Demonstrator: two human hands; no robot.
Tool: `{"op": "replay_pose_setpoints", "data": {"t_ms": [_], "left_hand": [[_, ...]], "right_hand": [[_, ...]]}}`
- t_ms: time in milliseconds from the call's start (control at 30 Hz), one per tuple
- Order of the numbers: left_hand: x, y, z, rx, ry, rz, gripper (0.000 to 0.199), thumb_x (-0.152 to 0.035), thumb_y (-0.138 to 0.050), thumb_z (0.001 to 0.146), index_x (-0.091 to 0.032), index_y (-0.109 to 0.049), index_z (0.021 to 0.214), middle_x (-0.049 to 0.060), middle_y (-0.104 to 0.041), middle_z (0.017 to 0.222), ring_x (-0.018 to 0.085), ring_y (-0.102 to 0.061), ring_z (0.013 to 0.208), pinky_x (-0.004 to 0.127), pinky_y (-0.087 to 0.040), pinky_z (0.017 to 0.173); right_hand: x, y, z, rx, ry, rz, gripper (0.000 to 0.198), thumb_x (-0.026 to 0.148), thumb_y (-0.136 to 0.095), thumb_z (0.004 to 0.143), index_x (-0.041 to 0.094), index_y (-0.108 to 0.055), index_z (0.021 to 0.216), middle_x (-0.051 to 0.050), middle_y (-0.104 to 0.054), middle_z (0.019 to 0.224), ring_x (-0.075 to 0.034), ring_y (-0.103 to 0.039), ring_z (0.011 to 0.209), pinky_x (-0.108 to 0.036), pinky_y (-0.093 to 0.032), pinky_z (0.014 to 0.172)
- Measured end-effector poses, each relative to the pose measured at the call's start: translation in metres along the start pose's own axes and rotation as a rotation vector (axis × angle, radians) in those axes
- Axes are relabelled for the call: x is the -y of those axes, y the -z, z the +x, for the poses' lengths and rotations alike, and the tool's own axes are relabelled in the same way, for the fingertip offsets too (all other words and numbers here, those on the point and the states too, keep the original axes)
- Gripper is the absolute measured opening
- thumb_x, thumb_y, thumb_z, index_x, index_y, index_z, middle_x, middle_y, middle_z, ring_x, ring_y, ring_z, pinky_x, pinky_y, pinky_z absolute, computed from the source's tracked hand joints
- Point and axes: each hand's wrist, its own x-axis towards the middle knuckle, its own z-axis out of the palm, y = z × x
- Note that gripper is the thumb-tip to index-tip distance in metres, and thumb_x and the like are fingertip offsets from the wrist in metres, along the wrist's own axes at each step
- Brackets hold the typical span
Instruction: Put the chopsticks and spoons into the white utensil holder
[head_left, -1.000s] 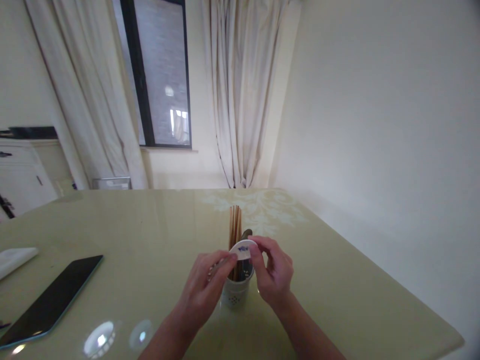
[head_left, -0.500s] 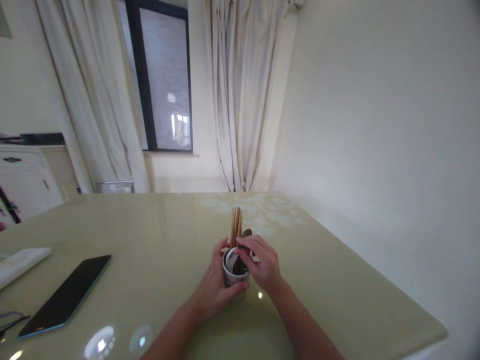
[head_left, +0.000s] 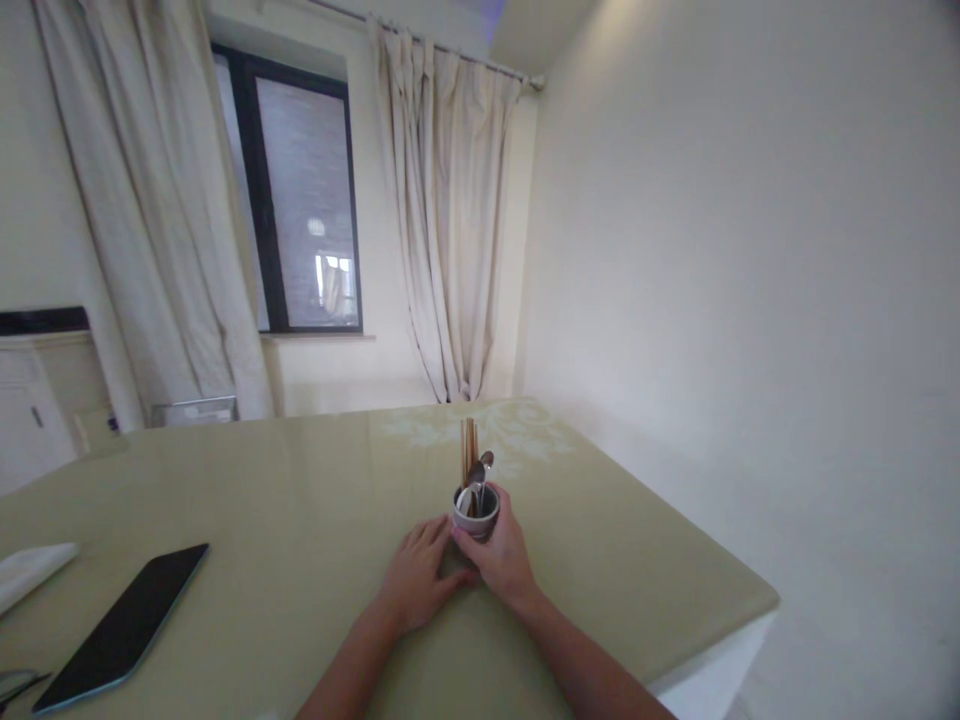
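A small round cup [head_left: 477, 523] with a pale rim stands upright on the table ahead of me. Several wooden chopsticks [head_left: 469, 440] rise from its back, with metal spoons [head_left: 487, 460] leaning among them and a white piece [head_left: 465, 501], perhaps a spoon, at the front left. My right hand [head_left: 506, 558] wraps the cup's right side, its thumb across the front. On the tabletop just left of the cup rests my left hand [head_left: 420, 575], fingers stretched out and thumb apart. Its fingertips are close to the cup; whether they touch it, I cannot tell.
The greenish table [head_left: 300, 490] has its right edge along a pale wall [head_left: 712, 250]. A dark flat tablet or phone [head_left: 127, 625] lies on the left, with a white slab [head_left: 34, 572] behind it and what look like eyeglasses [head_left: 22, 688] in front.
My right hand has left the utensils inside the cup and now holds its outside. My left hand has let go of the cup and lies flat beside it. The camera view has tilted up and shifted right.
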Motion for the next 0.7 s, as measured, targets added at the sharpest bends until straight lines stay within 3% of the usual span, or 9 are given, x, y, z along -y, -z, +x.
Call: {"op": "replay_pose_setpoints", "data": {"t_ms": [133, 367, 533, 600, 700], "left_hand": [[-0.003, 0.002, -0.003, 0.043, 0.051, 0.049, 0.090, -0.070, -0.057, 0.093, -0.020, -0.039, 0.166, 0.016, -0.043, 0.170, 0.037, -0.041, 0.156, 0.055, -0.031, 0.128], [-0.006, 0.002, -0.006, 0.014, 0.040, 0.069, 0.085, -0.075, -0.048, 0.097, -0.023, -0.045, 0.164, 0.014, -0.048, 0.168, 0.035, -0.046, 0.154, 0.056, -0.032, 0.128], [-0.006, 0.001, -0.007, 0.020, 0.043, 0.079, 0.088, -0.077, -0.043, 0.098, -0.021, -0.041, 0.165, 0.015, -0.045, 0.170, 0.035, -0.043, 0.155, 0.056, -0.030, 0.130], [-0.004, 0.001, -0.007, 0.024, 0.036, 0.081, 0.087, -0.077, -0.044, 0.098, -0.021, -0.041, 0.165, 0.014, -0.044, 0.170, 0.034, -0.042, 0.156, 0.055, -0.030, 0.130], [-0.005, 0.003, -0.006, 0.021, 0.024, 0.070, 0.077, -0.072, -0.047, 0.100, -0.023, -0.053, 0.158, 0.014, -0.052, 0.165, 0.034, -0.048, 0.152, 0.055, -0.033, 0.129]], "right_hand": [[-0.027, 0.025, 0.040, -0.162, -0.014, -0.187, 0.064, 0.040, -0.082, 0.077, 0.020, -0.052, 0.130, -0.012, -0.077, 0.118, -0.030, -0.076, 0.105, -0.043, -0.060, 0.094], [-0.076, 0.072, 0.103, -0.418, -0.096, -0.335, 0.068, 0.052, -0.076, 0.073, 0.015, -0.054, 0.126, -0.023, -0.071, 0.123, -0.040, -0.071, 0.111, -0.052, -0.055, 0.094], [-0.091, 0.074, 0.111, -0.477, -0.102, -0.351, 0.081, 0.064, -0.076, 0.072, 0.011, -0.055, 0.130, -0.026, -0.070, 0.123, -0.042, -0.069, 0.112, -0.053, -0.054, 0.095], [-0.092, 0.072, 0.107, -0.505, -0.107, -0.357, 0.093, 0.069, -0.077, 0.071, 0.008, -0.052, 0.137, -0.030, -0.066, 0.132, -0.045, -0.064, 0.121, -0.056, -0.052, 0.101], [-0.085, 0.071, 0.099, -0.618, -0.064, -0.421, 0.106, 0.076, -0.072, 0.077, 0.005, -0.043, 0.150, -0.036, -0.054, 0.147, -0.051, -0.052, 0.138, -0.064, -0.043, 0.109]]}}
